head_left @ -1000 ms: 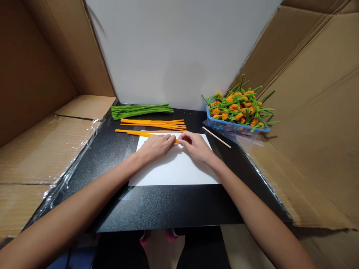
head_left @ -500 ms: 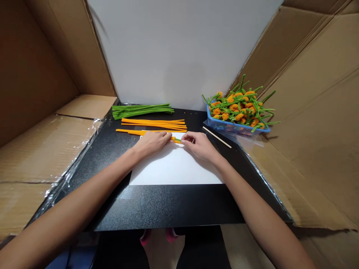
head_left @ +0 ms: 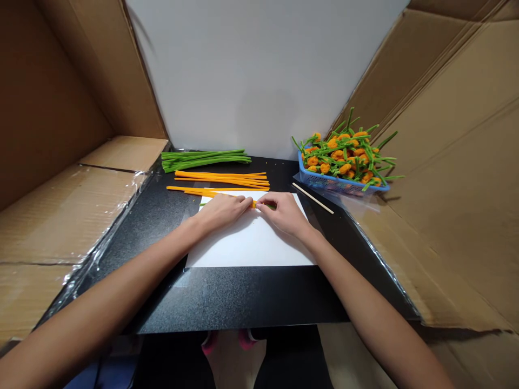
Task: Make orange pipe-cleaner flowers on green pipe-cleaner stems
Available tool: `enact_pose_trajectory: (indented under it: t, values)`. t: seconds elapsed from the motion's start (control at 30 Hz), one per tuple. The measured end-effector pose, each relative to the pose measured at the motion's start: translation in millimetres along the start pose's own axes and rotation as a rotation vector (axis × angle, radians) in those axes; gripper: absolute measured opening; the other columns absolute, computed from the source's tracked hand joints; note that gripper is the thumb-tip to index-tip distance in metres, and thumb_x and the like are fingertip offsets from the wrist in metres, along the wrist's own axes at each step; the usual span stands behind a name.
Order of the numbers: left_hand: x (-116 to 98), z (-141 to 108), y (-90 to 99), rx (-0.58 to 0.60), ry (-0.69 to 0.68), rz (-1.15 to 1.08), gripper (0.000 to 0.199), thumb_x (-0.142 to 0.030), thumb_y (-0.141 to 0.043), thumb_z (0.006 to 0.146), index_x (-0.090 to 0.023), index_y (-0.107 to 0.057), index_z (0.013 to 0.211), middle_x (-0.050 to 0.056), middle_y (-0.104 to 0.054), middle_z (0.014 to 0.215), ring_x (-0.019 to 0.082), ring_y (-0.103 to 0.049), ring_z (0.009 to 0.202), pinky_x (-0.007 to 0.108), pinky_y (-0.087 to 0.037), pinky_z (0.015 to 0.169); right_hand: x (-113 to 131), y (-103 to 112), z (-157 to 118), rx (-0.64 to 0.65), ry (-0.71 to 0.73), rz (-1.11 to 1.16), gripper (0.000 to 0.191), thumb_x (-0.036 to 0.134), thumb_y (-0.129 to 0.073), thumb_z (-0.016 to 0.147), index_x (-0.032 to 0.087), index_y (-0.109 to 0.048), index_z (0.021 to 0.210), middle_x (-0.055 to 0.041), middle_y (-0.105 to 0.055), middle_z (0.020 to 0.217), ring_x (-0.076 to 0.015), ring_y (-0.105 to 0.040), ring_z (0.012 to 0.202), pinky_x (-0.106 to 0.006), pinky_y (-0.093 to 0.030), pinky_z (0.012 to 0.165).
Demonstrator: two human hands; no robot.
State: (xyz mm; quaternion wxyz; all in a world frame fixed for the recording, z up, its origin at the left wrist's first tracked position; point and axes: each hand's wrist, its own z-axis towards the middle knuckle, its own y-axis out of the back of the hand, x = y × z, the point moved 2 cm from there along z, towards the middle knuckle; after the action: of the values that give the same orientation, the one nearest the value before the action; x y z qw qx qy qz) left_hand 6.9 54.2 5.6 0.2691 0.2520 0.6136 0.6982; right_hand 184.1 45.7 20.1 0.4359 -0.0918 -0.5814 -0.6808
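Observation:
Above the far part of a white sheet of paper (head_left: pixel 247 246), my left hand (head_left: pixel 225 209) and my right hand (head_left: pixel 284 212) meet almost fingertip to fingertip. Between them shows a short orange coil of pipe cleaner (head_left: pixel 254 204), pinched from both sides. A green pipe cleaner end (head_left: pixel 203 204) sticks out left of my left hand, and a bit of green shows by my right fingers. My palms hide most of the held piece. Just behind the hands lie loose orange pipe cleaners (head_left: pixel 221 179).
Green pipe cleaners (head_left: pixel 206 158) lie at the back left of the black table (head_left: pixel 243 297). At the back right, a blue basket (head_left: pixel 344 185) is heaped with orange-and-green pipe cleaner pieces. A thin wooden stick (head_left: pixel 313 198) rests before it. Cardboard walls (head_left: pixel 454 135) flank the table.
My right fingers have moved left, closer to my left hand, closing on the orange coil. Less of the green and orange between the hands shows now.

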Motion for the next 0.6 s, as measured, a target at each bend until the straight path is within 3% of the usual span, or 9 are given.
enact_pose_trajectory:
  t: [0.1, 0.2, 0.27, 0.33, 0.43, 0.6]
  values:
    - [14, 1, 0.1, -0.145, 0.036, -0.125, 0.023, -0.034, -0.052, 0.098, -0.015, -0.06, 0.109, 0.01, -0.068, 0.095, 0.025, -0.066, 0.085, 0.035, -0.047, 0.077, -7, 3, 2, -0.049, -0.064, 0.034, 0.016, 0.022, -0.059, 0.083, 0.018, -0.072, 0.075, -0.0036, -0.071, 0.075, -0.0168, -0.059, 0.069, -0.029, -0.039, 0.066]
    - [42, -1, 5.1, -0.554, 0.238, -0.414, 0.055, -0.047, -0.075, 0.08, -0.016, -0.055, 0.12, 0.012, -0.066, 0.11, 0.027, -0.062, 0.105, 0.04, -0.046, 0.094, -23, 15, 5, -0.184, -0.253, 0.196, 0.015, 0.027, -0.063, 0.079, 0.016, -0.072, 0.072, -0.0016, -0.063, 0.064, -0.0139, -0.051, 0.06, -0.027, -0.034, 0.057]
    - [57, -2, 4.3, -0.757, 0.443, -0.761, 0.066, -0.052, -0.08, 0.071, -0.016, -0.053, 0.121, 0.012, -0.064, 0.112, 0.025, -0.062, 0.105, 0.037, -0.049, 0.091, -33, 22, 6, -0.216, -0.403, 0.43, 0.015, 0.029, -0.066, 0.076, 0.015, -0.071, 0.073, 0.0013, -0.054, 0.057, -0.0104, -0.042, 0.051, -0.025, -0.028, 0.05]
    - [58, 1, -0.7, -0.736, 0.539, -1.161, 0.071, -0.053, -0.08, 0.068, -0.015, -0.052, 0.12, 0.012, -0.064, 0.109, 0.024, -0.064, 0.099, 0.033, -0.054, 0.079, -35, 24, 6, -0.17, -0.511, 0.685, 0.017, 0.031, -0.069, 0.072, 0.014, -0.07, 0.075, 0.0039, -0.049, 0.054, -0.0071, -0.034, 0.045, -0.023, -0.022, 0.044]
    - [37, 8, -7.1, -0.526, 0.462, -1.552, 0.069, -0.052, -0.08, 0.068, -0.015, -0.054, 0.12, 0.012, -0.065, 0.11, 0.022, -0.067, 0.091, 0.029, -0.056, 0.068, -26, 16, 4, -0.049, -0.564, 0.907, 0.022, 0.032, -0.076, 0.068, 0.013, -0.069, 0.077, 0.0039, -0.051, 0.055, -0.0044, -0.033, 0.043, -0.02, -0.019, 0.041]
    - [5, 12, -12.2, -0.404, 0.327, -1.653, 0.063, -0.05, -0.082, 0.067, -0.016, -0.057, 0.115, 0.011, -0.069, 0.106, 0.02, -0.069, 0.083, 0.027, -0.056, 0.063, -3, -9, -1, 0.202, -0.516, 0.99, 0.025, 0.035, -0.075, 0.075, 0.013, -0.065, 0.078, 0.002, -0.057, 0.056, -0.004, -0.039, 0.041, -0.017, -0.027, 0.039]
